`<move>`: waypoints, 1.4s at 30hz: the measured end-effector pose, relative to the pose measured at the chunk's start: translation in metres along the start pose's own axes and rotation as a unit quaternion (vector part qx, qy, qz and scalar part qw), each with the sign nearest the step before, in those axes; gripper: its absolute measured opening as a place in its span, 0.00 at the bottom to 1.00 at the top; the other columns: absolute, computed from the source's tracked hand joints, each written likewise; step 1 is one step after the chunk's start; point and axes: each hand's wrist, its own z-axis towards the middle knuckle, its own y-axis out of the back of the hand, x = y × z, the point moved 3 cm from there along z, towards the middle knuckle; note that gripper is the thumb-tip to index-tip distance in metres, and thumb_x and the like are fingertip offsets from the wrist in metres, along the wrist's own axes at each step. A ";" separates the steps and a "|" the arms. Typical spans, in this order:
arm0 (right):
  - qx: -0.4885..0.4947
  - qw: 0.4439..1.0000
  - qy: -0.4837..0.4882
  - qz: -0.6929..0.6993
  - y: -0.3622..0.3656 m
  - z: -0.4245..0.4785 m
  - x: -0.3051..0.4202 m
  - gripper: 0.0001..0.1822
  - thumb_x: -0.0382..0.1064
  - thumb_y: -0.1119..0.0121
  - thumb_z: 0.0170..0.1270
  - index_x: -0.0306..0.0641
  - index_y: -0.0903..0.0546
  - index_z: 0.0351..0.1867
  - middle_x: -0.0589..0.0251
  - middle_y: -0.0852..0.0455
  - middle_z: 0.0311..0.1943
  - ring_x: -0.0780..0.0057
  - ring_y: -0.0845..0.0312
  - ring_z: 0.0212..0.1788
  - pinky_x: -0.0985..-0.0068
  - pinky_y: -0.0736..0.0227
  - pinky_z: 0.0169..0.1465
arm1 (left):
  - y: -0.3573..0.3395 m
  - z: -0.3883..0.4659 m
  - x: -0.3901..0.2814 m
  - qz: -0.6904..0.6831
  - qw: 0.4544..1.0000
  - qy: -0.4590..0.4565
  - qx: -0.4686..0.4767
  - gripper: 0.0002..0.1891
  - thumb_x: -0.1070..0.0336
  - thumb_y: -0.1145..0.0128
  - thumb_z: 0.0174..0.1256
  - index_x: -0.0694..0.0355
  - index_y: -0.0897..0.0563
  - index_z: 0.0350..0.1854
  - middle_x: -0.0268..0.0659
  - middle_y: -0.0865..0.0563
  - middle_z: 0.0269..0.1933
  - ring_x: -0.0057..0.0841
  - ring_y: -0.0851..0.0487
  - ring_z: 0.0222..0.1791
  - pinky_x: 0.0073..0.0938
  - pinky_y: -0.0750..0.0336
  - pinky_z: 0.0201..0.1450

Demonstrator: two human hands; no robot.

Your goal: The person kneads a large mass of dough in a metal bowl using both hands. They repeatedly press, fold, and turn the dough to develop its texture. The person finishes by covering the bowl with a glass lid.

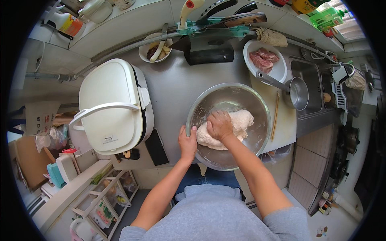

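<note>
A large stainless steel mixing bowl [259, 105] stands at the counter's front edge, with a lumpy mass of pale dough [211, 138] inside. My right hand [220, 124] presses into the dough with its fingers curled; whether it grips any dough is hidden. My left hand [187, 144] holds the bowl's left rim, thumb on the upper edge and fingers around the outside. Dough smears and flour cling to the bowl's inner wall.
A white rice cooker [108, 81] and a black phone [156, 147] lie left. To the right are chopsticks [275, 116] on a cutting board [286, 129], a saucepan [298, 93], raw meat [264, 60] in a white bowl and a sink [304, 69]. Knives [244, 19] hang behind.
</note>
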 end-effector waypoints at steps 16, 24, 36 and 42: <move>0.262 0.964 0.021 -0.040 0.026 -0.003 0.046 0.24 0.52 0.52 0.64 0.40 0.15 0.18 0.53 0.16 0.27 0.58 0.21 0.35 0.62 0.36 0.47 | 0.002 0.012 0.022 0.044 0.999 0.005 0.019 0.17 0.56 0.42 0.66 0.70 0.20 0.41 0.40 0.17 0.35 0.28 0.21 0.36 0.29 0.28 0.45; 0.106 0.964 0.244 0.010 0.091 -0.084 0.015 0.09 0.45 0.38 0.53 0.44 0.21 0.25 0.62 0.19 0.41 0.66 0.26 0.49 0.61 0.39 0.59 | -0.001 0.008 0.003 0.006 0.999 -0.044 -0.004 0.15 0.60 0.42 0.65 0.72 0.22 0.35 0.48 0.20 0.35 0.38 0.23 0.34 0.32 0.29 0.41; 0.101 0.975 0.196 0.038 0.002 -0.013 0.019 0.10 0.45 0.44 0.51 0.43 0.23 0.28 0.61 0.20 0.33 0.64 0.26 0.46 0.61 0.36 0.55 | -0.003 0.002 -0.001 0.027 0.999 -0.038 -0.001 0.12 0.63 0.44 0.66 0.70 0.22 0.34 0.44 0.23 0.31 0.36 0.24 0.32 0.32 0.30 0.38; 0.165 0.983 0.075 0.035 -0.018 0.015 0.019 0.14 0.48 0.48 0.55 0.42 0.19 0.25 0.61 0.17 0.25 0.64 0.24 0.41 0.65 0.35 0.50 | 0.000 0.002 0.014 0.002 1.000 0.008 0.014 0.16 0.59 0.46 0.69 0.72 0.21 0.45 0.46 0.17 0.42 0.32 0.21 0.42 0.30 0.29 0.49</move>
